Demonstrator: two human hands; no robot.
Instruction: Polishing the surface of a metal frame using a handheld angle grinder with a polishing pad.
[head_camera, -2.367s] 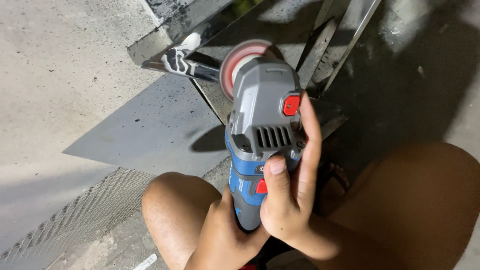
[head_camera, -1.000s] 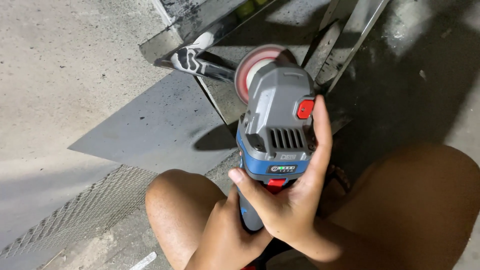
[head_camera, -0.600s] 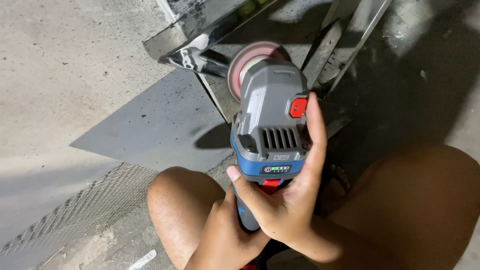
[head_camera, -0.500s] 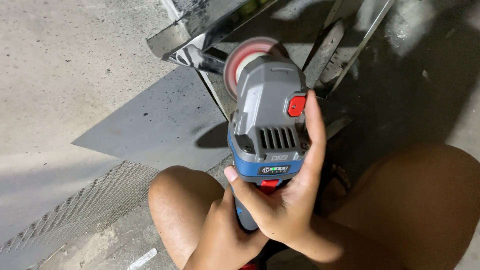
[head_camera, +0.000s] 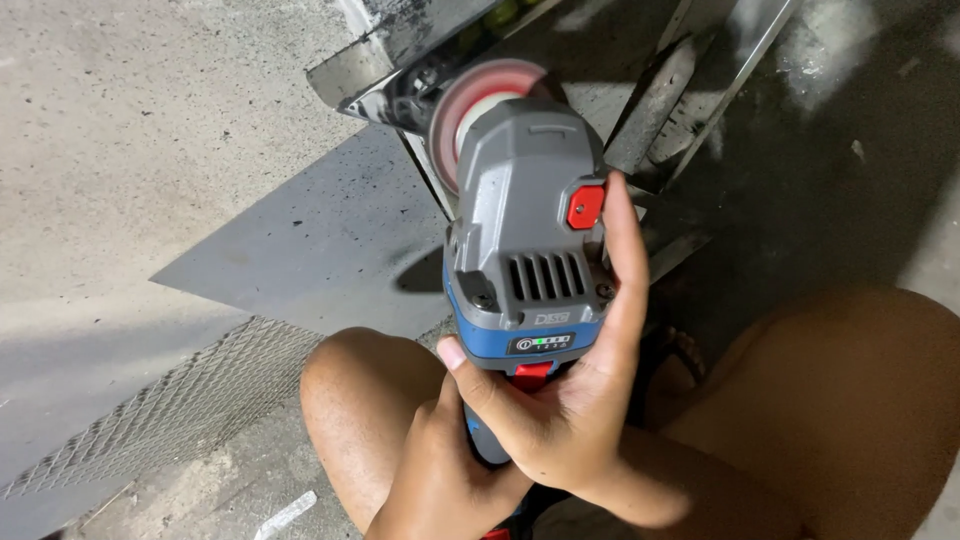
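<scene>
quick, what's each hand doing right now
Left hand: closed around the angle grinder handle.
Right hand: closed on the grinder body.

One grey-and-blue cordless angle grinder with one pink abrasive disc is gripped by two hands, left and right. One flat grey metal sheet and one panel of expanded metal mesh lie at left.

matt plastic grinder, rough concrete floor, glossy metal bar
</scene>
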